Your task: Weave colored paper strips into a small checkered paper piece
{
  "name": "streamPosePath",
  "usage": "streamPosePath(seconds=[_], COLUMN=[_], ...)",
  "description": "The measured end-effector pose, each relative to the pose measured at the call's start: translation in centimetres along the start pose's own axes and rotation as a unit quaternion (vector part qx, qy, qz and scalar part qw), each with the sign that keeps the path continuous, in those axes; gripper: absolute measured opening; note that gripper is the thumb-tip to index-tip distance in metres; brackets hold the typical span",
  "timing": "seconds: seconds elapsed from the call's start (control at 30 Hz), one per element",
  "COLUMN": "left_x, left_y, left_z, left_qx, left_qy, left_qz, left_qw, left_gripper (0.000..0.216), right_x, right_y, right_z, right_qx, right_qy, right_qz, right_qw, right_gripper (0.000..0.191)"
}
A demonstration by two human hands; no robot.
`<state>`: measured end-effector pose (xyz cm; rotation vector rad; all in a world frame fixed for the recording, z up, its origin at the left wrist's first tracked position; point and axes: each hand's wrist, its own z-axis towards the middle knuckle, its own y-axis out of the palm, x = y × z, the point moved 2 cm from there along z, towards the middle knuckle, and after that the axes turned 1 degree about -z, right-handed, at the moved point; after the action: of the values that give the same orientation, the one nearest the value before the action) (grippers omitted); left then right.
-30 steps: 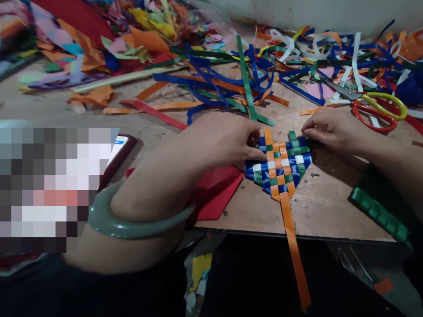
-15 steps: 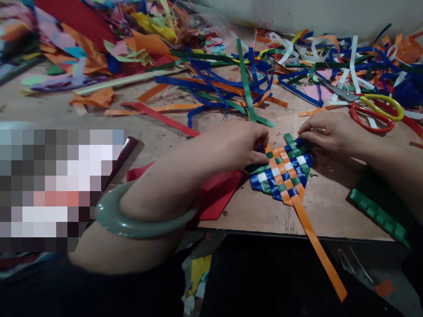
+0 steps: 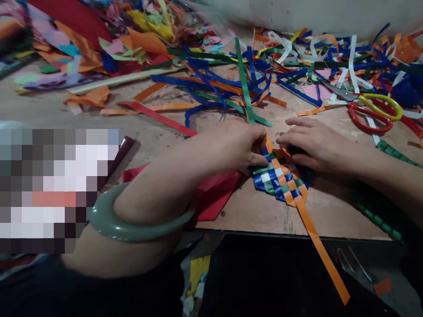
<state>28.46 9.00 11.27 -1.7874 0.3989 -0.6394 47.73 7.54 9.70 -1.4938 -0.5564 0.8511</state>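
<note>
A woven piece of orange, blue, green and white strips (image 3: 280, 180) lies on the wooden table, with a long orange strip (image 3: 324, 253) hanging from its near tip over the table edge. My left hand (image 3: 254, 143) pinches the upper left edge of the weave between thumb and fingers; a jade-green bangle (image 3: 142, 233) circles that forearm. Over the upper right of the weave, my right hand (image 3: 307, 143) is spread with its fingers pointing left, hiding that corner. The right fingertips are near an orange strip end at the top. Whether they grip anything I cannot see.
Scissors with red and yellow handles (image 3: 373, 112) lie to the right. Loose coloured strips (image 3: 214, 83) tangle across the back of the table. A folded red sheet (image 3: 218, 198) lies under my left forearm, and a green woven band (image 3: 380, 222) beside my right arm.
My right hand has moved left across the top of the weave, its fingers spreading from a pinch at the right corner. My left hand keeps its hold.
</note>
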Motion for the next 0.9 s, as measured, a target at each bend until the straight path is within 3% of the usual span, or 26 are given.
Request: streamPosePath(seconds=[0.13, 0.3, 0.53, 0.67, 0.77, 0.9], left_x=[0.5, 0.5, 0.1, 0.4, 0.4, 0.5], left_y=[-0.2, -0.6, -0.4, 0.0, 0.2, 0.1], left_z=[0.2, 0.6, 0.9, 0.9, 0.8, 0.7], left_qx=[0.001, 0.029, 0.045, 0.057, 0.103, 0.148], left_qy=[-0.011, -0.084, -0.097, -0.108, -0.103, -0.069], left_qz=[-0.025, -0.062, -0.029, -0.039, -0.090, -0.256], left_qw=[1.000, 0.994, 0.994, 0.992, 0.985, 0.953], left_gripper=[0.011, 0.022, 0.032, 0.035, 0.035, 0.038], right_x=[0.5, 1.6, -0.5, -0.3, 0.7, 1.7], right_y=[0.4, -0.3, -0.3, -0.2, -0.9, -2.3], right_z=[0.1, -0.1, -0.2, -0.1, -0.4, -1.1], right_qx=[-0.011, 0.011, -0.027, -0.042, -0.023, 0.039], right_qy=[0.003, 0.032, -0.009, 0.012, 0.045, 0.079], right_qz=[0.014, 0.069, 0.014, 0.057, 0.114, 0.158], right_qw=[1.000, 0.997, 0.999, 0.997, 0.992, 0.984], right_gripper=[0.034, 0.032, 0.018, 0.017, 0.018, 0.020])
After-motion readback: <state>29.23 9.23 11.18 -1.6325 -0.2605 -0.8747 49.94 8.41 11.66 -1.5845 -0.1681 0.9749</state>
